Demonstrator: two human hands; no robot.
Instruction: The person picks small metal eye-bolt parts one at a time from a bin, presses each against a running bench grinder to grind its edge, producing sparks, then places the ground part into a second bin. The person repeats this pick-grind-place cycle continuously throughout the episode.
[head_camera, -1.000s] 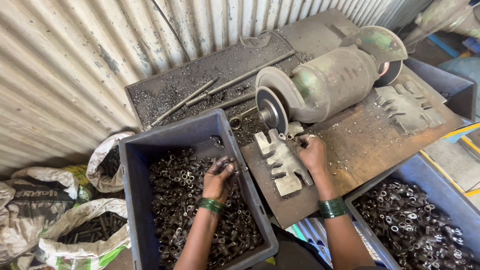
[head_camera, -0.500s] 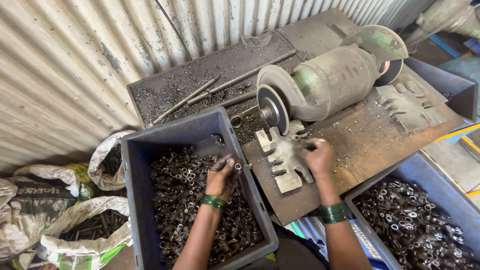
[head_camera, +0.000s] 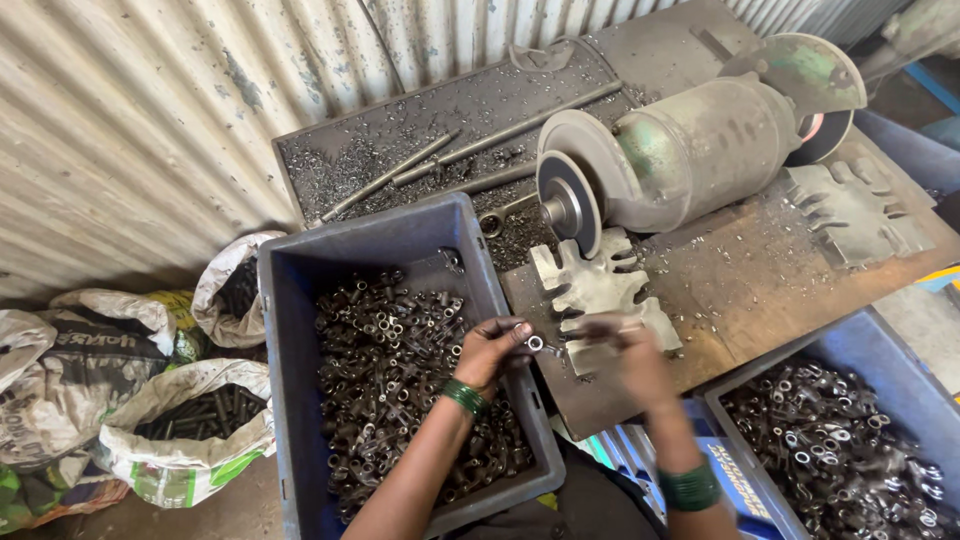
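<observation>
Left hand (head_camera: 495, 350) pinches a small metal ring (head_camera: 535, 343) over the blue crate's (head_camera: 290, 300) right rim; right hand (head_camera: 625, 350) blurred, grip unclear. Hold the ring square.

Grinder wheel (head_camera: 572, 200) blocks ahead, bins (head_camera: 300, 290) flank sides, plate (head_camera: 760, 290) open rt.

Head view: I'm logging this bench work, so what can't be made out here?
- Right hand: motion-blurred; its grip cannot be told.
- Right crate: cut off by the frame's right and bottom edges.
- Small ring at the left hand: too small for detail.
- Grinder: far wheel mostly behind its guard.
</observation>
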